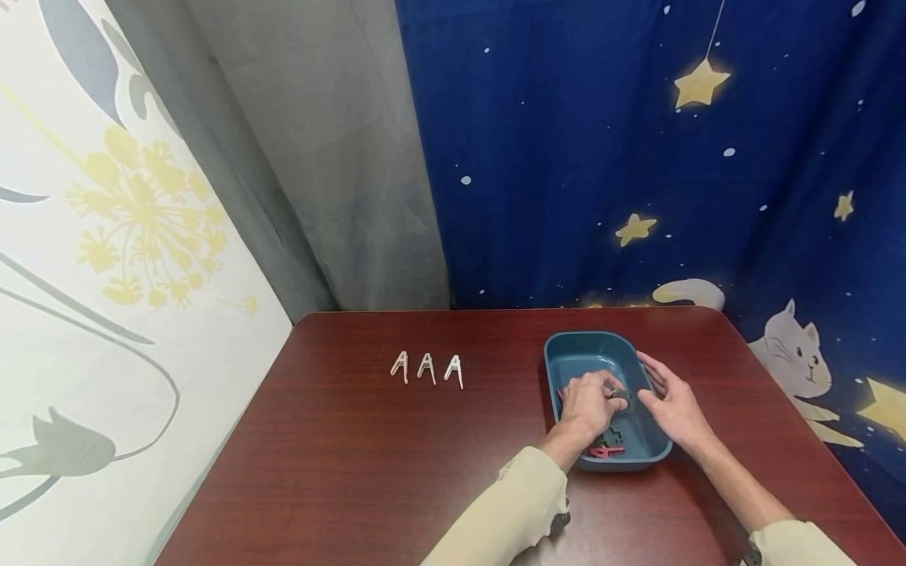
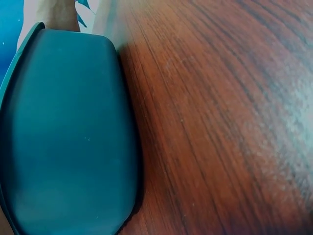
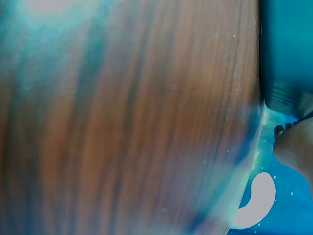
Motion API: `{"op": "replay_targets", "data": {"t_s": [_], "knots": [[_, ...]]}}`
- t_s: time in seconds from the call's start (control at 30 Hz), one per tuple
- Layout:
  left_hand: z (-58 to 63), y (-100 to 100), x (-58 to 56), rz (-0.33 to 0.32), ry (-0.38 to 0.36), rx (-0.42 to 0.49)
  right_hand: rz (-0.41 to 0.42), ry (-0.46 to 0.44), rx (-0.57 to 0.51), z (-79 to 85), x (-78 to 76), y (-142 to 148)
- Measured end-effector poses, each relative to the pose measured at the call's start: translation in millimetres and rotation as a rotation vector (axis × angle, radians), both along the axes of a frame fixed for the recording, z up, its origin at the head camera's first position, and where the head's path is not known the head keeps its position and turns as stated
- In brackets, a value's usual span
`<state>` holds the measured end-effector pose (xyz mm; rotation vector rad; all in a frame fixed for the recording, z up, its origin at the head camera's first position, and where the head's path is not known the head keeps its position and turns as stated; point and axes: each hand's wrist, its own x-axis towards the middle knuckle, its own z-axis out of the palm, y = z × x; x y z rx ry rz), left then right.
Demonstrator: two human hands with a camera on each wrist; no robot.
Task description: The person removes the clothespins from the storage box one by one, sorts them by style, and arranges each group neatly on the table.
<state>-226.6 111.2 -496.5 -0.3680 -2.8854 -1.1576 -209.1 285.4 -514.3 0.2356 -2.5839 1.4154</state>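
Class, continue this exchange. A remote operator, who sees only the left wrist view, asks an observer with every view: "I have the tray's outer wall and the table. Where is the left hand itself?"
Observer: The left hand is down inside the tray.
Operator: My view hides the contents. Is anything lying at the near end?
Observer: Yes, at least one red clip lies there.
Operator: And outside the tray, off to the left?
Observer: There are three white clips in a row on the table.

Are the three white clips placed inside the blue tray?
No, the three white clips lie on the brown table, to the left of the blue tray.
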Motion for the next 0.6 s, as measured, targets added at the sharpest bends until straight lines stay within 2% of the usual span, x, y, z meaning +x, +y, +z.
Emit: {"op": "replay_targets", "data": {"t_s": [0.3,0.43,0.6], "knots": [[-0.4,4.0,1.8,0.028,0.002,-0.001,0.007,-0.003,-0.012,0.4,0.4,0.0],[-1.2,2.9,0.8,-0.015,0.034,-0.006,0.006,0.01,-0.013,-0.6,0.0,0.6],[-0.4,-0.8,-0.4,-0.076,0.072,0.048,0.003,0.01,0.0,-0.4,-0.1,0.1]]}}
